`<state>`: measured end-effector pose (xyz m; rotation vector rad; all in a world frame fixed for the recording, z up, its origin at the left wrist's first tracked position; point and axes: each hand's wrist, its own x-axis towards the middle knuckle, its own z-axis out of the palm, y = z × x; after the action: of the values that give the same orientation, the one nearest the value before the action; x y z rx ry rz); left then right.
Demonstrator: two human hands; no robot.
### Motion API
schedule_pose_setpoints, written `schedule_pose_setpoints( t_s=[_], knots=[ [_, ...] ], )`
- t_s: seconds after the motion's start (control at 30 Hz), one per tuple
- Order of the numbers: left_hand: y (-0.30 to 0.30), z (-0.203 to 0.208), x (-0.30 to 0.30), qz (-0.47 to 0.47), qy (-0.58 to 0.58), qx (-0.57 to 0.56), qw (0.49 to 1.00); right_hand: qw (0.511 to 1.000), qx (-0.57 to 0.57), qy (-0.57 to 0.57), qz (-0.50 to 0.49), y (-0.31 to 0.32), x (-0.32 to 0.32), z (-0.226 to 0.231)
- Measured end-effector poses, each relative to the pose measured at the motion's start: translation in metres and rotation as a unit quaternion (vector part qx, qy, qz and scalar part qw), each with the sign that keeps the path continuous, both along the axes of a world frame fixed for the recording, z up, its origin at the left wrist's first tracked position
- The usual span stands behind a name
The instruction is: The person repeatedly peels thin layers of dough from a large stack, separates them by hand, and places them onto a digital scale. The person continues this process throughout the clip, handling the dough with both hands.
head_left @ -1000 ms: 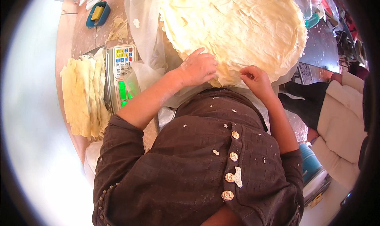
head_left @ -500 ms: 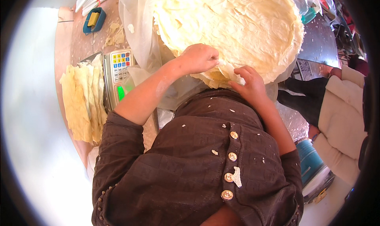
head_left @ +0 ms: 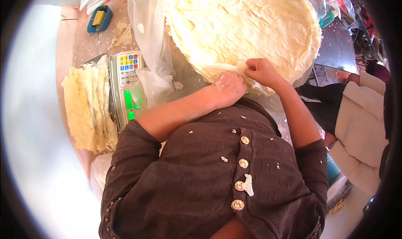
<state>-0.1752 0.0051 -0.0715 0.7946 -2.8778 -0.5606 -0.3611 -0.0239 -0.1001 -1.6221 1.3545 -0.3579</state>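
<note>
Cream sheet (head_left: 247, 25) | my right fingers (head_left: 251, 66) pinch its edge | left fingers (head_left: 241, 83) curled, hold hidden | scale keys (head_left: 129, 66) printed

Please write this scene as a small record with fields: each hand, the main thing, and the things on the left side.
Left hand: at the stack's near edge; grip unclear, fingers partly hidden
Right hand: fingertips pinch a lifted pale flap
Main thing: large round stack of thin, cream-coloured sheets
Left side: digital scale, folded sheets beside its keypad, blue container holding a yellow block
</note>
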Motion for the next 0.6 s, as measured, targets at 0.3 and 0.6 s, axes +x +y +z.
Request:
schedule_pose_setpoints(
  t_s=[0.3, 0.6],
  knots=[
    [0.000, -0.019, 0.009, 0.027, -0.017, 0.087, 0.996, 0.998, 0.007, -0.047, -0.045, -0.034, -0.013, 0.009],
    [-0.003, -0.017, 0.006, 0.074, -0.007, 0.176, 0.982, 0.994, -0.017, 0.022, -0.104, -0.063, -0.049, 0.050]
  ],
)
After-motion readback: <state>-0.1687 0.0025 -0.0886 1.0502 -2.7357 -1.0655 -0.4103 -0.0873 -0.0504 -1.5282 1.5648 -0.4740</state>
